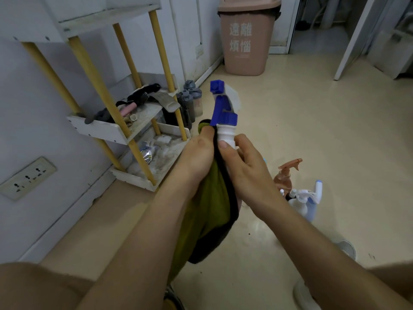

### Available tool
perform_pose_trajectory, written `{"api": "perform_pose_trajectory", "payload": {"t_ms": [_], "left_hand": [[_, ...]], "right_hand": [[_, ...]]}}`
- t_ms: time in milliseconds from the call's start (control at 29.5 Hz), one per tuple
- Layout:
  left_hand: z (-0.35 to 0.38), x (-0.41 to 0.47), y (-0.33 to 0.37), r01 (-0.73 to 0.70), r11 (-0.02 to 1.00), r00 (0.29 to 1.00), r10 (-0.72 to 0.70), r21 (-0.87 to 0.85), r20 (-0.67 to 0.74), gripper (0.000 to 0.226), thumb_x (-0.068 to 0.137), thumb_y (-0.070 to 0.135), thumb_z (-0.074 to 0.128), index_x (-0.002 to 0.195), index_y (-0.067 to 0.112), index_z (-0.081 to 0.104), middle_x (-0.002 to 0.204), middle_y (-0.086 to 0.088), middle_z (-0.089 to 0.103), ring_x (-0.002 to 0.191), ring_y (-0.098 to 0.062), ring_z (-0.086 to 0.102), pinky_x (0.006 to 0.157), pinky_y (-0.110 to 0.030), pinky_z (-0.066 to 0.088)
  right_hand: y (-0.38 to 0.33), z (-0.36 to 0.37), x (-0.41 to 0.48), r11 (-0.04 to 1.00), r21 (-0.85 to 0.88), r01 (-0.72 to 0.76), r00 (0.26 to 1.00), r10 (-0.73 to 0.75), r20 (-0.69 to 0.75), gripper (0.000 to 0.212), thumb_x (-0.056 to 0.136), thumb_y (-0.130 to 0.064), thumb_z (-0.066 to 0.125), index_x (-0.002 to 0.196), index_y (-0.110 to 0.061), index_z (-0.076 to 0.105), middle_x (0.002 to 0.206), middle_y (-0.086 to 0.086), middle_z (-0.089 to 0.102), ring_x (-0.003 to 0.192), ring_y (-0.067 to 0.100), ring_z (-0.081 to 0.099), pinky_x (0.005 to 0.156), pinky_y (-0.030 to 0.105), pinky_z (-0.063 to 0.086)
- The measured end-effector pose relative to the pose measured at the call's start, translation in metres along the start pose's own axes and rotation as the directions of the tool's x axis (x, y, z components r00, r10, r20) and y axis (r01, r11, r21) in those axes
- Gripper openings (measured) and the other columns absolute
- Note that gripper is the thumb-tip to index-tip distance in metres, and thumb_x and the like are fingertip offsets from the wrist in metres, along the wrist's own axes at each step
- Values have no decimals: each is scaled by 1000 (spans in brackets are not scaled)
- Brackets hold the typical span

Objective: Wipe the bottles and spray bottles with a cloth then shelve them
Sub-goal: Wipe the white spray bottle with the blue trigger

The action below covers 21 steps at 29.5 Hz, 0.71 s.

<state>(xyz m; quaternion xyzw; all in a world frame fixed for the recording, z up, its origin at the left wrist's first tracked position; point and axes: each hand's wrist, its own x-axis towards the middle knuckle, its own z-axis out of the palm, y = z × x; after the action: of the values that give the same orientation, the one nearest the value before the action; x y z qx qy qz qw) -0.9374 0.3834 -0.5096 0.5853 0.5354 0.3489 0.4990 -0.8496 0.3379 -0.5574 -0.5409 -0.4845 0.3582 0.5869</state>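
A white spray bottle with a blue trigger head (224, 113) is held up in front of me. My right hand (248, 168) grips its neck and body, thumb on the white neck. My left hand (196, 157) holds a green cloth with a black edge (212, 211) against the bottle's left side; the cloth hangs down below both hands and hides most of the bottle. On the floor at right stand a brown spray bottle (285, 177) and some white and pale-blue spray bottles (309, 200). The shelf rack (125, 130) with yellow posts stands at left against the wall.
The rack's trays hold dusty clutter. Dark grey bottles (190, 101) stand on the floor beside the rack. A brown waste bin (245, 36) stands at the back by a doorway. A wall socket (26, 177) is low at left. My shoes show at bottom right.
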Motion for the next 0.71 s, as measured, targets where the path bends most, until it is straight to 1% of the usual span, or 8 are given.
{"api": "perform_pose_trajectory", "payload": {"t_ms": [68,203,339,407,474,576,644,712], "left_hand": [[-4,3,0,41,986,997,-29,-162,75,38,101,39,42,79,16,62,73,-1,66,75,-19,63,76,-36,52],[-10,0,-15,87,904,979,-1,-418,202,32,85,44,54,68,21,68,64,3,67,59,-11,65,62,-26,55],[-15,-12,-42,223,880,970,-160,-418,181,33,99,24,42,71,15,58,52,4,61,42,-3,61,41,-15,48],[-18,-16,-50,289,878,952,-221,-382,211,36,105,27,30,79,17,53,52,8,64,48,-4,62,47,-19,49],[-20,-12,-55,234,937,967,-196,-259,164,31,102,30,40,82,14,58,66,4,68,65,-11,63,64,-31,53],[-24,-5,-59,78,989,997,-81,128,18,29,80,41,62,87,13,69,85,-4,73,84,-22,67,85,-49,54],[-25,-2,-52,72,977,996,-59,200,-72,23,84,41,63,96,22,65,91,-2,70,87,-21,65,88,-47,53],[-24,2,-39,54,969,995,-31,241,-98,23,92,40,55,106,23,59,97,1,64,89,-18,60,91,-44,50]], "right_hand": [[-6,-4,2,1000,-23,15,999,-14,48,32,93,-46,50,96,-15,58,81,7,58,76,26,57,67,37,45],[-13,-5,-5,987,-108,118,986,-103,129,21,97,-42,51,105,-23,56,85,-12,59,76,3,57,65,16,43],[-11,10,-26,800,-491,345,939,-300,170,29,90,-58,40,102,-31,40,95,-12,50,82,2,49,67,15,35],[-9,11,-26,790,-501,354,935,-304,181,34,86,-62,35,103,-33,39,94,-10,49,81,3,48,67,16,35],[-12,3,-18,876,-389,285,958,-253,134,35,85,-61,39,102,-31,44,92,-11,53,80,4,52,65,15,38],[-28,-20,-1,992,-90,94,994,-88,70,25,83,-50,50,95,-29,55,83,-11,64,73,0,62,64,15,49],[-31,-39,8,977,149,-155,984,139,112,42,75,-50,55,102,-20,62,89,-2,73,78,14,70,74,35,58],[-32,-47,8,892,291,-347,936,313,158,64,69,-52,60,118,-11,59,102,14,73,85,29,70,83,51,55]]}}
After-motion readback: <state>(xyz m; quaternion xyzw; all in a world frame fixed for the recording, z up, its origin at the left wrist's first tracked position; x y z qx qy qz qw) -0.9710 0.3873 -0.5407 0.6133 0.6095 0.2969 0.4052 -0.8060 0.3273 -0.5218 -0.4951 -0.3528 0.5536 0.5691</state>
